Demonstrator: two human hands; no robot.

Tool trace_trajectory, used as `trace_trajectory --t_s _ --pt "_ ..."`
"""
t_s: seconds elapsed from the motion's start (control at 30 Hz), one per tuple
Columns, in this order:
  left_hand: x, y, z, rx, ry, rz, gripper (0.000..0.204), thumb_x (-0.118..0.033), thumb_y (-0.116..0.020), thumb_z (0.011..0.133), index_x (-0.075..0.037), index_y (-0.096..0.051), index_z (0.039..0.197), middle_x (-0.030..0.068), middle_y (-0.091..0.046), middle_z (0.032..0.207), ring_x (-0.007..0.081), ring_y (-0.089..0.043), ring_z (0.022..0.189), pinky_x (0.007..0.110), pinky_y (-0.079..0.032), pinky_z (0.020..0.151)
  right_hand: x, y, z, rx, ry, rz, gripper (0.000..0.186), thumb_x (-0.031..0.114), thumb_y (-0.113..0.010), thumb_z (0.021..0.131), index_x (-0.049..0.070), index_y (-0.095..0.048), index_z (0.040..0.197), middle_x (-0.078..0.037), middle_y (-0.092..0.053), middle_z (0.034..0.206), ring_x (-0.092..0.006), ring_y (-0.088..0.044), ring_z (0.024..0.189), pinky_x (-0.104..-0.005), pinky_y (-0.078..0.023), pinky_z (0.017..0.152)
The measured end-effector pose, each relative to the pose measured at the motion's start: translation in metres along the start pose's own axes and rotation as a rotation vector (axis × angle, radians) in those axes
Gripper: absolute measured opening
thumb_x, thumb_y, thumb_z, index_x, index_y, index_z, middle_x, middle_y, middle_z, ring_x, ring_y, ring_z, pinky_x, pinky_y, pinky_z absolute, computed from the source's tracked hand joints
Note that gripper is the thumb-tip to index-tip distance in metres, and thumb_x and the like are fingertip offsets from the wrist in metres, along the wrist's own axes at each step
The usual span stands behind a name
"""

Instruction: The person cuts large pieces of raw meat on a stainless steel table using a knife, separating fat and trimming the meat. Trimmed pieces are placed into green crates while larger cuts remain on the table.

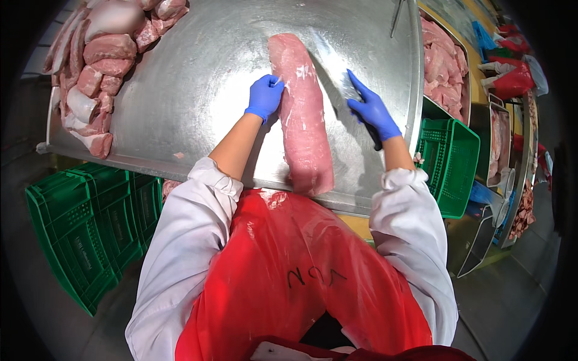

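A long, pink pork loin (304, 120) lies lengthwise in front of me on the metal table (198, 90). At its left edge, toward the far end, my blue-gloved left hand (265, 98) is closed in a pinch on a small white strip of membrane or fat. My right hand (372, 111), also in a blue glove, grips a knife (331, 63) by its dark handle, just right of the loin. The blade points away from me and leftward, apart from the meat as far as I can tell.
Several meat pieces (99, 72) are heaped at the table's left. A meat-filled container (444, 66) stands beyond the right edge, above a green crate (448, 162). More green crates (90, 222) are at lower left. Other people in red aprons (512, 78) work at far right.
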State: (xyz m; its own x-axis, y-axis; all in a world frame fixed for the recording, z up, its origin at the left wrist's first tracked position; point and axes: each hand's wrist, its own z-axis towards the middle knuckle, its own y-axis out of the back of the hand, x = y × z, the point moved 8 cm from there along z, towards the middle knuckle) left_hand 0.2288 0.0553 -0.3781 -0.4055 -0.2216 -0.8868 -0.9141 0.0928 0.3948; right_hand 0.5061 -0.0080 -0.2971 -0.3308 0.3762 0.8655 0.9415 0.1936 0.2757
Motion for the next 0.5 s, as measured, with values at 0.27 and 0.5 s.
trace_trajectory --t_s 0.27,0.5 --pt "-0.049 0.004 0.000 -0.002 -0.244 0.225 0.017 -0.019 -0.070 0.086 -0.004 -0.069 0.094 0.0195 -0.070 0.090 0.0354 -0.068 0.085 0.042 -0.053 0.078 0.033 -0.076 0.069 0.347 0.119 -0.335 0.068 0.011 -0.058 0.088 0.031 -0.043 0.151 -0.004 -0.061 0.077 -0.0090 -0.054 0.062 -0.0266 -0.048 0.058" --pt "-0.055 0.019 -0.004 -0.021 -0.395 0.376 0.018 -0.019 -0.070 0.088 -0.002 -0.068 0.093 0.0186 -0.069 0.085 0.0345 -0.066 0.075 0.040 -0.053 0.072 0.029 -0.021 0.012 0.660 -0.134 -0.418 0.077 0.003 -0.059 0.082 0.032 -0.042 0.151 -0.001 -0.058 0.072 -0.0084 -0.050 0.057 -0.0263 -0.045 0.054"
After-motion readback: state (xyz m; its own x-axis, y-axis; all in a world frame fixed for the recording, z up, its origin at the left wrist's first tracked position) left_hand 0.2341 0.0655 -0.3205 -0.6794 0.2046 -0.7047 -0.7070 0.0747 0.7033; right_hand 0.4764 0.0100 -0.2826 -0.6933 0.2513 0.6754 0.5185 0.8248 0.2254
